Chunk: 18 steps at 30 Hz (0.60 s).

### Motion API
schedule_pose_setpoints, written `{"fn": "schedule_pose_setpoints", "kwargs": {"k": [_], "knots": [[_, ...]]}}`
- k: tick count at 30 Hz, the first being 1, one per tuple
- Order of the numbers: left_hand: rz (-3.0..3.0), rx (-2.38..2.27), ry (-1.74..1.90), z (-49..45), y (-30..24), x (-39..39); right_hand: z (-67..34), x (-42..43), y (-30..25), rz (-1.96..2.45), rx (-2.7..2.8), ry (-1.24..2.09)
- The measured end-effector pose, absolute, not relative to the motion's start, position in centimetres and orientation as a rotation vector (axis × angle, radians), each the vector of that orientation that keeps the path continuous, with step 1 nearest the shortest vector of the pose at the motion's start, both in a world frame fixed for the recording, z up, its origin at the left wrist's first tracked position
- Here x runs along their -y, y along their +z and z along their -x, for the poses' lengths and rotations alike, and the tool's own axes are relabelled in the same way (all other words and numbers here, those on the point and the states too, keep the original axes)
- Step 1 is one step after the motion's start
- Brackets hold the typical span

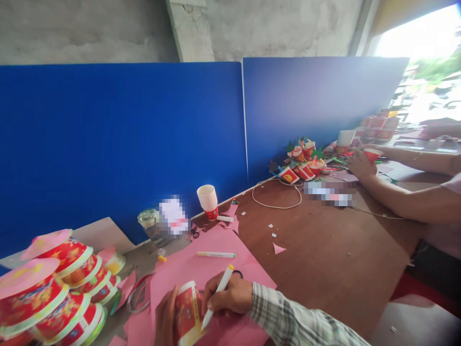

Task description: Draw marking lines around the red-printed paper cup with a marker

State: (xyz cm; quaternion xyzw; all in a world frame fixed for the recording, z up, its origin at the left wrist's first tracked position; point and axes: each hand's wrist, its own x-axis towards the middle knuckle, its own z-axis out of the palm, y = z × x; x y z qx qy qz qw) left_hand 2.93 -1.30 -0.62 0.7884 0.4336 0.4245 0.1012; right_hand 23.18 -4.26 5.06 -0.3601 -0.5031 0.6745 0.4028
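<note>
Cup stacks: at the near left I see the stacked cups (54, 298), nested and capped with pink discs, kept out of the way of the hands.
Left hand: my left hand (166, 315) wraps the red cup (188, 310). The cup lies on its side on the pink sheet (201, 269) at the near edge. I judge the hold is there to stop it rolling.
Right hand: my right hand (230, 298) pinches the marker (222, 282) in a writing grip. The tip is down beside the cup, which keeps the line steady.
Spare pen: a second marker (216, 254) lies just beyond, within reach.
Far right: a co-worker's hand (360, 166) is by a pile of decorated cups (302, 166) on the surface (324, 259).
</note>
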Motion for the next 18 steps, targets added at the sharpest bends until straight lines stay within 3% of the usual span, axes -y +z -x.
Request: {"fn": "schedule_pose_setpoints", "kwargs": {"k": [18], "knots": [[-2.401, -1.275, 1.138, -2.3, -1.9, 0.9, -23.3, 4.2, 5.0, 0.864, 1.242, 1.757]]}}
